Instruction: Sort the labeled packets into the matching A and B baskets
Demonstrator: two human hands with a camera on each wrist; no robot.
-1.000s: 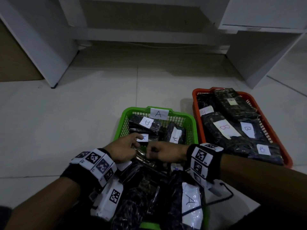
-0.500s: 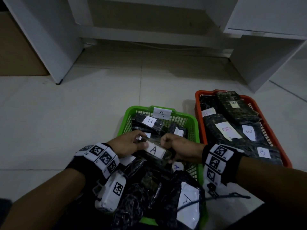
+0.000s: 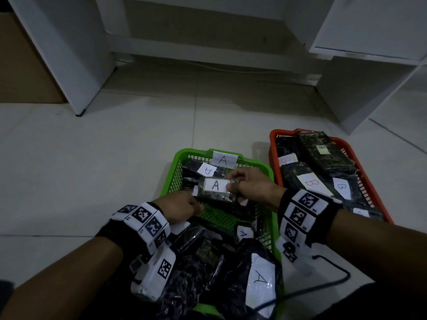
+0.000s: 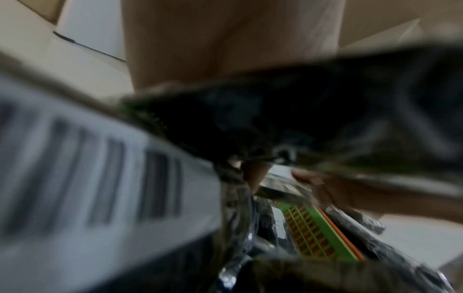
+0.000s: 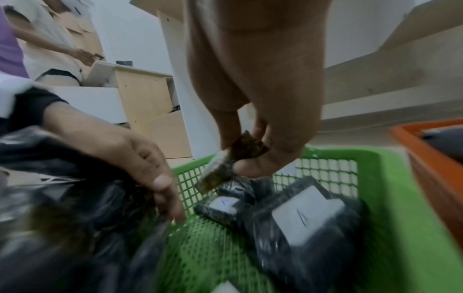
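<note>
My right hand point(image 3: 249, 188) pinches one end of a dark packet with a white "A" label point(image 3: 216, 185) and holds it level over the green basket marked A point(image 3: 196, 151). In the right wrist view the thumb and fingers of my right hand point(image 5: 240, 156) clamp the packet point(image 5: 220, 170) above the basket point(image 5: 388, 178). My left hand point(image 3: 182, 207) sits just below the packet's left end with its fingers loose, holding nothing. Its fingers point(image 5: 160, 184) rest on the near pile of dark packets point(image 3: 219, 273). The orange basket point(image 3: 271, 148) at the right holds several "B" packets.
Several "A" packets lie at the back of the green basket. White furniture legs point(image 3: 76, 65) and a white cabinet point(image 3: 346, 100) stand beyond the tiled floor. A black cable point(image 3: 323, 287) trails by my right wrist. Another person point(image 5: 50, 39) is at the far left.
The "A" packet came up out of the near pile and moved forward over the green basket in my right hand. My left hand let go of it and stayed back.
</note>
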